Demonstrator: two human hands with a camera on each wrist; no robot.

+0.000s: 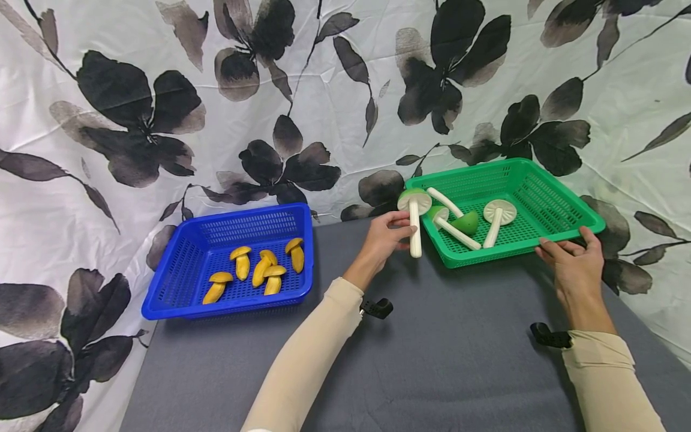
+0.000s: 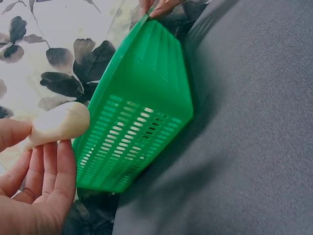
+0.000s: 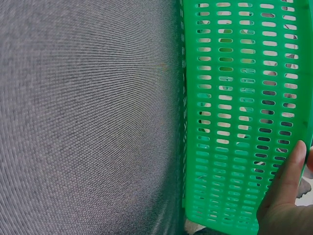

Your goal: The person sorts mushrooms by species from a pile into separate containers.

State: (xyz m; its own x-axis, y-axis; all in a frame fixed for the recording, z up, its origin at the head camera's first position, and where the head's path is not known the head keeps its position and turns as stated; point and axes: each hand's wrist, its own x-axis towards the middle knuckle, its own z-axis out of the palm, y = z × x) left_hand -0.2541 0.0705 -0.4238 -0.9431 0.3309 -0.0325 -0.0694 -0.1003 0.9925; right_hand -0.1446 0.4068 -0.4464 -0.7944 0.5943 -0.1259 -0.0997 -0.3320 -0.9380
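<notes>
My left hand (image 1: 380, 240) pinches a toy mushroom (image 1: 414, 231) by its white stem, just left of a green basket (image 1: 518, 255). Its green cap points up, overlapping the basket's left rim in the head view. In the left wrist view the stem (image 2: 63, 122) sits between thumb and fingertips, its rounded end toward the basket wall. At the basket's front right corner my right hand (image 1: 574, 270) grips the rim, thumb on the near side. Three more green-capped mushrooms with white stems lie inside, one showing its ribbed underside (image 1: 499, 211).
A blue basket (image 1: 227, 311) stands to the left, with several yellow mushrooms (image 1: 242, 264) in it. Both baskets sit toward the back of the grey table (image 1: 432, 360). Behind them hangs a white cloth (image 1: 367, 36) with dark flowers.
</notes>
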